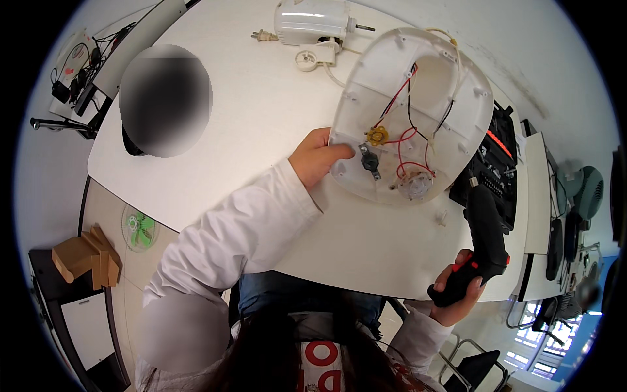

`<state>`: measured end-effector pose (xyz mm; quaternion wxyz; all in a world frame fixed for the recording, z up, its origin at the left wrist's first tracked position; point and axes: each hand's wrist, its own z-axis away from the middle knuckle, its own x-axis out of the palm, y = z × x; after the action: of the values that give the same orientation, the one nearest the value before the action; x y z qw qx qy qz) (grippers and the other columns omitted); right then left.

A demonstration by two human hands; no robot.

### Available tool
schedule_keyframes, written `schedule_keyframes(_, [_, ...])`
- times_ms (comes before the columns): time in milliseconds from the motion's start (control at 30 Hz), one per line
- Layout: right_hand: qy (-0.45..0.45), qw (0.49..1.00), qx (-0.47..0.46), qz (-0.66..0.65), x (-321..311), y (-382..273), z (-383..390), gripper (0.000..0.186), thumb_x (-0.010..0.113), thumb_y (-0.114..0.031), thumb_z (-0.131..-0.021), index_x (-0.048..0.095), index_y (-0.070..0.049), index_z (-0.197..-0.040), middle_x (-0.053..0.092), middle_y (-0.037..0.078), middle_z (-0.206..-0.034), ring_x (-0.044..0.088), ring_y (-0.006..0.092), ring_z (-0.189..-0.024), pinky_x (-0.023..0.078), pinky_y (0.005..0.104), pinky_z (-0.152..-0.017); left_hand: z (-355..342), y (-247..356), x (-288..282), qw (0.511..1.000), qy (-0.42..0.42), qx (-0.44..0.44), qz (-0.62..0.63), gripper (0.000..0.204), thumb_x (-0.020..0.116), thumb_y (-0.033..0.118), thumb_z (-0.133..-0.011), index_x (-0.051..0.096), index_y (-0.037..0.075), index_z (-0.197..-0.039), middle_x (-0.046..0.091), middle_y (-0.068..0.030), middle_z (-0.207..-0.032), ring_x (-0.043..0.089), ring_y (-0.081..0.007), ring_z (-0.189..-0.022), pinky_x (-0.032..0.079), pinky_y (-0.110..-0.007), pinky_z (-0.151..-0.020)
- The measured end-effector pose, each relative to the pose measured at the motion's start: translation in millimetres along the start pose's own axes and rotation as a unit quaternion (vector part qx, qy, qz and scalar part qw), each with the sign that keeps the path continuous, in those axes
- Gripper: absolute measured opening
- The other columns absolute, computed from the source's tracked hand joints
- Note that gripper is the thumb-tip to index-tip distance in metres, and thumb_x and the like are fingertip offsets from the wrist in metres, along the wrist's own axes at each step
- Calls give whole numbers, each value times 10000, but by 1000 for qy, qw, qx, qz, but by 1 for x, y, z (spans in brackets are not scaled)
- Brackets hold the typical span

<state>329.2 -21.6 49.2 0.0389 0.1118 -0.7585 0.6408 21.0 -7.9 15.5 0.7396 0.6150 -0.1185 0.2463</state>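
Note:
My left hand grips the lower left edge of a white plastic housing, its thumb on the inner face. Inside the housing are red and black wires, a yellow round part, a black part with metal ends and a clear round part. My right hand, low at the right, holds a black cordless screwdriver with red buttons, pointing upward at the right of the housing. A small pale piece lies on the table below the housing; I cannot make out what it is.
The white table bears a motor unit with plug and cord at the back, a black toolbox at right and a blurred round shape at left. Cardboard and a green fan are lower left; another fan stands far right.

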Motion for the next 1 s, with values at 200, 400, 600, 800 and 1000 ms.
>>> schedule_keyframes(200, [-78,993,88,-26,5,-7,17,841,750,-444,-742,350,69,-1275,555,229,-924,560,203,-474,438,238,-385,2,0,4,1000,2,16,15,317,544,15,-805,599,-31,-1114,665,-88,-1024,625,-164,-903,481,-284,-819])
schedule_keyframes(400, [-178,970,166,-1,22,-1,31,730,689,-135,-757,290,33,-1345,574,244,-963,581,168,-646,492,256,-553,2,0,1,1000,-6,20,-14,368,556,18,-808,556,-33,-1172,649,-122,-1072,641,-215,-935,510,-327,-834])
schedule_keyframes(600, [-201,970,107,87,35,4,32,708,663,-120,-773,301,67,-1352,597,151,-984,606,178,-800,498,295,-717,1,-4,-1,999,-9,31,-13,363,558,26,-812,556,-32,-1170,649,-115,-1070,639,-209,-936,507,-329,-840])
schedule_keyframes(800, [-193,972,91,100,40,7,29,702,654,-137,-784,301,59,-1358,593,149,-1007,602,173,-802,491,295,-720,4,1,4,999,-11,31,-32,345,572,16,-790,586,-13,-1133,658,-60,-1015,608,-139,-911,469,-272,-810])
schedule_keyframes(1000, [-199,970,97,103,47,6,26,719,679,-167,-795,296,49,-1365,581,159,-1029,593,162,-812,480,272,-689,4,2,2,992,-19,46,-118,366,634,33,-759,584,-5,-1119,656,-47,-983,603,-125,-871,474,-267,-770])
